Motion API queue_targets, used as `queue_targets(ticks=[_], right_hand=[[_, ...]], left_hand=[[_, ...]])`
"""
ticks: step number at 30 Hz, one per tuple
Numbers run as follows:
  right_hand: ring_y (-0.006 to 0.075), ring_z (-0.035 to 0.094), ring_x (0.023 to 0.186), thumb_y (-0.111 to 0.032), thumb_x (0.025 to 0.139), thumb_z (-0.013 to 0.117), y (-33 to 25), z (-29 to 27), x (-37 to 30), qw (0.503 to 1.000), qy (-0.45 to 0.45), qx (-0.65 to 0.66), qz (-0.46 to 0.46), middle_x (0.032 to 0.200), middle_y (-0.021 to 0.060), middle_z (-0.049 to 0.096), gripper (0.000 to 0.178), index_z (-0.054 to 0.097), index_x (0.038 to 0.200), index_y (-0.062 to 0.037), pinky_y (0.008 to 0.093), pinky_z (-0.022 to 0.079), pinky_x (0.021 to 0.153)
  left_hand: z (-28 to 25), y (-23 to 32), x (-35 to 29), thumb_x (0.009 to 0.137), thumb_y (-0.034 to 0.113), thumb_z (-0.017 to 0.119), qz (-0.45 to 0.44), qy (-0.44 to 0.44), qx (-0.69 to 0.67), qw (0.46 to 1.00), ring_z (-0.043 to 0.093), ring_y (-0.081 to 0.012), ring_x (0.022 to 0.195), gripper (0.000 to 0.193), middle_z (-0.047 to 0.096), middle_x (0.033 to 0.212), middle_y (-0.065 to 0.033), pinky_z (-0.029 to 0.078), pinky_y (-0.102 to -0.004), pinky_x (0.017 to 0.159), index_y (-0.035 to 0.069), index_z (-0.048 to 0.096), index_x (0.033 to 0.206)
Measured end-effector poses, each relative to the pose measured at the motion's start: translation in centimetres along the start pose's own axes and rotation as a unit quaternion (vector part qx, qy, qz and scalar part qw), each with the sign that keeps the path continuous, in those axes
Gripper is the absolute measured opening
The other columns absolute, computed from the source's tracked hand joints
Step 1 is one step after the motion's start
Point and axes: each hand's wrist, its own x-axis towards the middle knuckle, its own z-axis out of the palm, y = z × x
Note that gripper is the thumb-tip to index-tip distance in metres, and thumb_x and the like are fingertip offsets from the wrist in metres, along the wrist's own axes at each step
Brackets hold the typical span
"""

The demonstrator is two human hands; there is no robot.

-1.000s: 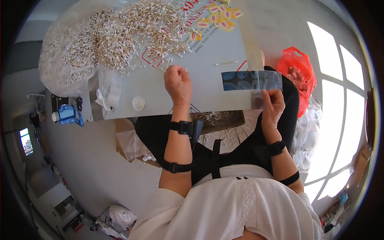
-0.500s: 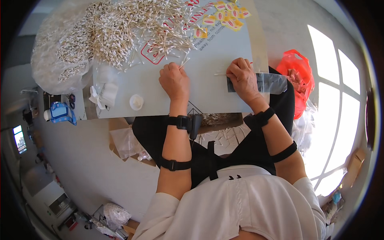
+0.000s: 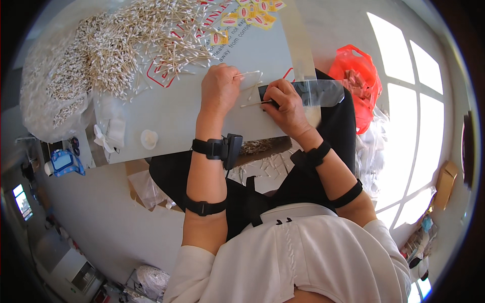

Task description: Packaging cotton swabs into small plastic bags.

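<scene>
The person's left hand [image 3: 221, 88] is closed, thumb and forefinger pinching a cotton swab [image 3: 249, 73] that points right, near the centre of the upper half of the frame. Just to its right, the right hand [image 3: 286, 105] is bent, its fingertips at the end of a second cotton swab [image 3: 252, 105]; whether they clasp it or only touch it cannot be told. A third cotton swab [image 3: 252, 92] lies slanted between the two hands. The right hand overlaps the left part of a dark translucent plastic strip [image 3: 308, 90], whose clear end extends right past the edge of the grey-white tabletop [image 3: 187, 121]. A loose heap of cotton swabs [image 3: 108, 60] fills the upper left, beside a clear plastic bag [image 3: 38, 101]. Yellow packets [image 3: 247, 12] are at the top; a small white cup [image 3: 149, 139] sits lower left of the hands. A red plastic bag [image 3: 371, 86] stands at right.
</scene>
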Motion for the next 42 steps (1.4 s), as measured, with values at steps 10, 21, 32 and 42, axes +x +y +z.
queue_targets(ticks=[10,21,32,42], right_hand=[[0.0327,0.065,0.083,-0.002,0.077,0.067,1.7,-0.4,3.5,0.999,0.013,-0.032,0.020,0.109,0.0092,0.059,0.030,0.065,0.106,-0.0100,0.0419,0.054,0.071],[0.0326,0.063,0.077,-0.005,0.080,0.065,1.9,-0.6,2.2,0.996,-0.031,-0.064,-0.050,0.093,0.0083,0.060,0.007,0.061,0.086,-0.0072,0.0417,0.052,0.064],[0.0323,0.062,0.077,-0.008,0.082,0.064,2.0,-0.2,2.3,0.994,-0.016,-0.099,-0.033,0.084,0.0079,0.057,0.004,0.060,0.082,-0.0092,0.0427,0.051,0.063],[0.0249,0.061,0.107,-0.004,0.095,0.053,0.0,1.7,1.1,0.964,0.129,0.215,0.092,0.126,0.0138,0.056,0.022,0.060,0.116,0.0014,0.0303,0.048,0.091]], left_hand=[[2.0,0.0,-1.2,0.077,0.005,0.072,0.041,0.074,0.065,0.994,0.058,-0.0317,0.085,0.012,0.060,0.082,-0.0089,0.049,-0.0425,0.074,0.005,0.061,0.083],[2.1,-0.2,-2.0,0.073,0.000,0.072,0.057,0.103,0.041,0.992,0.058,-0.0295,0.084,0.013,0.058,0.080,-0.0069,0.049,-0.0409,0.072,0.007,0.062,0.080],[1.1,-0.7,-1.1,0.077,0.003,0.068,0.048,0.071,0.058,0.995,0.058,-0.0302,0.086,0.005,0.059,0.081,-0.0076,0.050,-0.0418,0.073,0.005,0.064,0.081],[4.9,0.4,-5.1,0.095,0.015,0.057,-0.053,0.257,-0.306,0.915,0.053,-0.0264,0.114,0.025,0.056,0.121,-0.0113,0.044,-0.0365,0.098,0.001,0.061,0.115]])
